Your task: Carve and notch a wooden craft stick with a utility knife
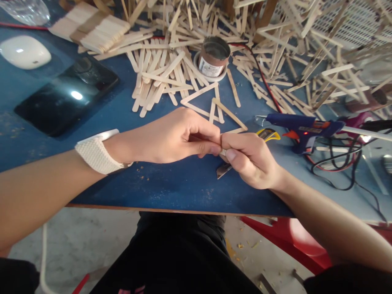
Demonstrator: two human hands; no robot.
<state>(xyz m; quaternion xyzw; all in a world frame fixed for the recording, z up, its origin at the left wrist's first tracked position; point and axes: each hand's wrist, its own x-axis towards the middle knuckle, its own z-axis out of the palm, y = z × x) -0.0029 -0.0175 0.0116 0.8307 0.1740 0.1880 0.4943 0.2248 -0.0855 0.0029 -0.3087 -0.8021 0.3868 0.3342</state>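
Observation:
My left hand and my right hand meet above the table, both closed in a pinch. Between their fingertips a pale bit of a wooden craft stick shows; the fingers hide most of it. Under my right hand lies a utility knife, its yellow end beyond the knuckles and its blade toward the table's near edge. Just past my hands, craft sticks joined into zigzag shapes lie flat on the blue table.
A heap of loose craft sticks and a small tub stand behind. On the right are a blue glue gun and looped black cables. A dark phone, a white mouse and a banded stick bundle lie left.

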